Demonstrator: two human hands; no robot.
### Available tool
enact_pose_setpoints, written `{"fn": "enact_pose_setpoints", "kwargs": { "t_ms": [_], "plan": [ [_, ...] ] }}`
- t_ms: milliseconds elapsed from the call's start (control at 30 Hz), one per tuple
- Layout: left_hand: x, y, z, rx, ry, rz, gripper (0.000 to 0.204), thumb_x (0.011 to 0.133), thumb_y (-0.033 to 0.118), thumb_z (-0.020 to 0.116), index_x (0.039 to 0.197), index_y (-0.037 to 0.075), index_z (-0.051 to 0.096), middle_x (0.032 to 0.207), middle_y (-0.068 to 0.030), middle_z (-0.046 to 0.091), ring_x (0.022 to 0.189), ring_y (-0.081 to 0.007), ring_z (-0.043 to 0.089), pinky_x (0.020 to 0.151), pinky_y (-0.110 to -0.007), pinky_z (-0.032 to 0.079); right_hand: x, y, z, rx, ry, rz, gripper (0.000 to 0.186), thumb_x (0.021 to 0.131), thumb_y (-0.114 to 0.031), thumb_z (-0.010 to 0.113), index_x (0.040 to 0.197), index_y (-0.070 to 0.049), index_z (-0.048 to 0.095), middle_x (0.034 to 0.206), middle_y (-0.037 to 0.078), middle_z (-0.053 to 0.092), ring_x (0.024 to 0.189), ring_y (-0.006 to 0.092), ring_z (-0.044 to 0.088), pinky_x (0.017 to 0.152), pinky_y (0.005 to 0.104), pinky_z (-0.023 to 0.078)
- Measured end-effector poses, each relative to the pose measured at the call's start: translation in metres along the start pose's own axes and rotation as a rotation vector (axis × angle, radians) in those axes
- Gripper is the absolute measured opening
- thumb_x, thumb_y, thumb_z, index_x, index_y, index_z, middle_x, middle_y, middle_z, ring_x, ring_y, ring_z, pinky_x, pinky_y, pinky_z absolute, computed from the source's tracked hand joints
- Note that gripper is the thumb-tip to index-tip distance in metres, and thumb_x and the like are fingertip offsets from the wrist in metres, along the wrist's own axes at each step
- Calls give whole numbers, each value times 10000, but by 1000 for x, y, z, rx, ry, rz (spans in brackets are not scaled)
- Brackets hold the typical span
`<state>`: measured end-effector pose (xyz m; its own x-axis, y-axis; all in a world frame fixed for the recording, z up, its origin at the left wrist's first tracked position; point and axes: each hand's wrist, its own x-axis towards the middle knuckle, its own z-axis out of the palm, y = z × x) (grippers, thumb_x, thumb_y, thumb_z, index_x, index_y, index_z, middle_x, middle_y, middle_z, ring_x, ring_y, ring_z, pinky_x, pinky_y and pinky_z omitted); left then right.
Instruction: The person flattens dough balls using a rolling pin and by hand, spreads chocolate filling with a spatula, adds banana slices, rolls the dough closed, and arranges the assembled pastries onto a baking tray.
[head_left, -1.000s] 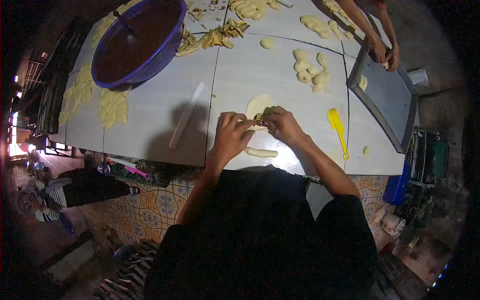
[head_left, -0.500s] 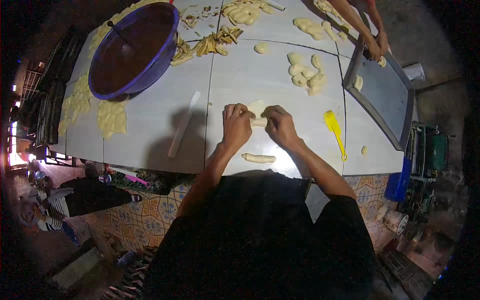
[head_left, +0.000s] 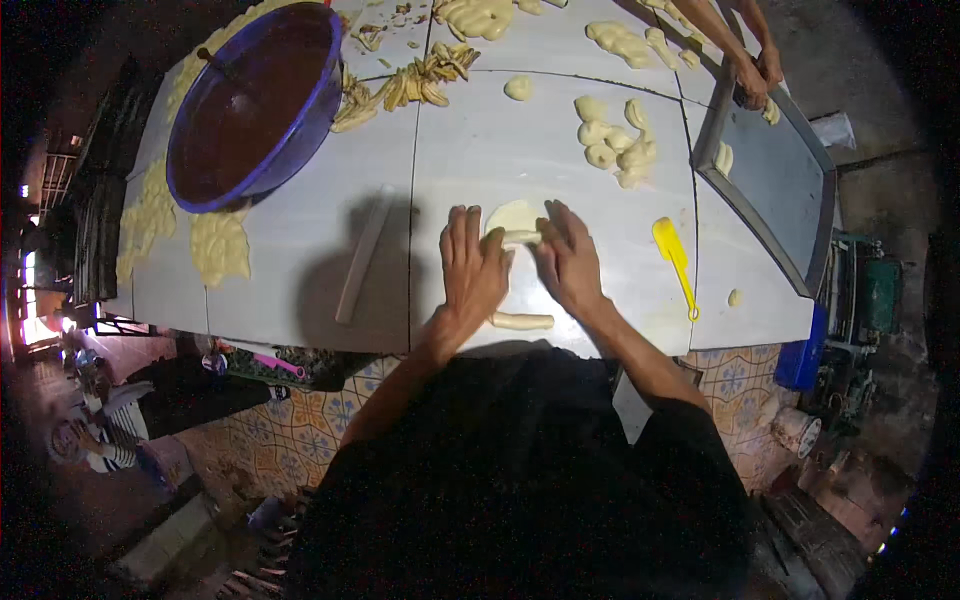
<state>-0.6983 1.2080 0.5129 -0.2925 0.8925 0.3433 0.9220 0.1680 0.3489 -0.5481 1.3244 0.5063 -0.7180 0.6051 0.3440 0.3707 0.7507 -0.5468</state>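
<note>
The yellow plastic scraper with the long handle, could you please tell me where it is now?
In the head view, the yellow scraper lies right of centre on the white tabletop, between the person's right hand and the grey rectangular tray.

left fingers (head_left: pixel 459 232) and right fingers (head_left: pixel 567 228) on partly rolled dough (head_left: pixel 519 237)

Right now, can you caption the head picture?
Left hand and right hand touching pale yellow, partly rolled dough on white tabletop.

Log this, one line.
left hand: at left end of partly rolled dough | right hand: at its right end | nearby: dough roll, yellow utensil
</note>
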Motion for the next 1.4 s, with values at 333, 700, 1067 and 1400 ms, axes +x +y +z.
{"fn": "enact_pose_setpoints", "kwargs": {
  "t_ms": [333, 700, 1067, 1400],
  "plan": [
    [101, -40, 47, 44, -28, -235, 684, 1045, 323, 342, 1526, -125, 151, 1595, -319, 195, 1502, -445, 151, 1175, -629, 113, 86, 5, 45, -275, -4, 181, 605, 1043, -384, 369, 1496, 17, 358, 1576, 328, 237, 1479, 461, 233, 1164, 600, 226],
    [66, -56, 24, -381, -61, 80, 875, 802, -22, 750, 1540, 40, 285, 1341, -185, 603, 1293, -390, 538, 1008, -430, 489, 66, 26, 6, 210, 84, -54, 320, 923, -145, 630, 1187, 34, 647, 1158, 252, 646, 1122, 420, 596, 947, 479, 494],
    [-53, 9, -52, -738, -436, -256, 447, 822, -36, 699, 1258, 26, 620, 1461, -197, 509, 1442, -347, 375, 1145, -449, 367, -45, -8, -47, 524, -511, 9, 491, 809, 12, 655, 1293, -64, 624, 1156, 185, 667, 1084, 372, 618, 980, 427, 498],
    [-65, 14, -46, -469, -305, -108, 648, 760, 9, 776, 1368, 84, 563, 1253, -165, 622, 1121, -318, 606, 991, -394, 498, -62, -30, -31, 281, -379, -117, 517, 809, -46, 728, 1306, -22, 588, 1326, 176, 546, 1156, 352, 548, 969, 413, 512]
  ]
}}
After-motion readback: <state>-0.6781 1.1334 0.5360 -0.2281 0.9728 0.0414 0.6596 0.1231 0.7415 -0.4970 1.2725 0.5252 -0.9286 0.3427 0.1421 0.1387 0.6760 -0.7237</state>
